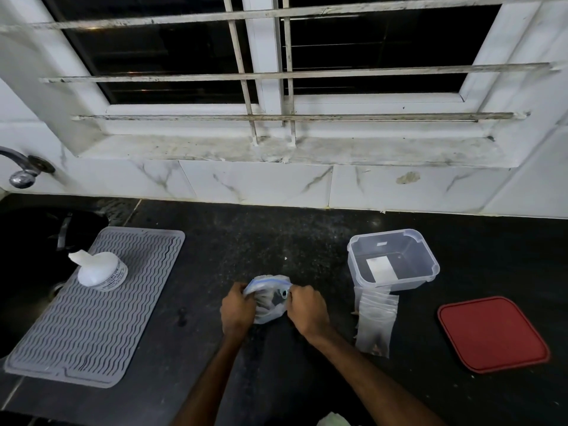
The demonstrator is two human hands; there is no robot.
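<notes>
A clear zip bag (270,299) with a blue seal strip stands on the black counter (276,241), with small dark items inside it. My left hand (236,310) grips the bag's left top edge. My right hand (307,309) pinches the right top edge at the seal. The bag's mouth bulges between the two hands. A stack of clear empty zip bags (375,324) lies to the right of my right hand.
A clear plastic box (393,259) with a white slip inside stands right of the bag, its red lid (491,333) flat further right. A grey ridged mat (95,305) with a white wipes tub (101,272) lies left, beside a dark sink (33,259) and tap (21,170).
</notes>
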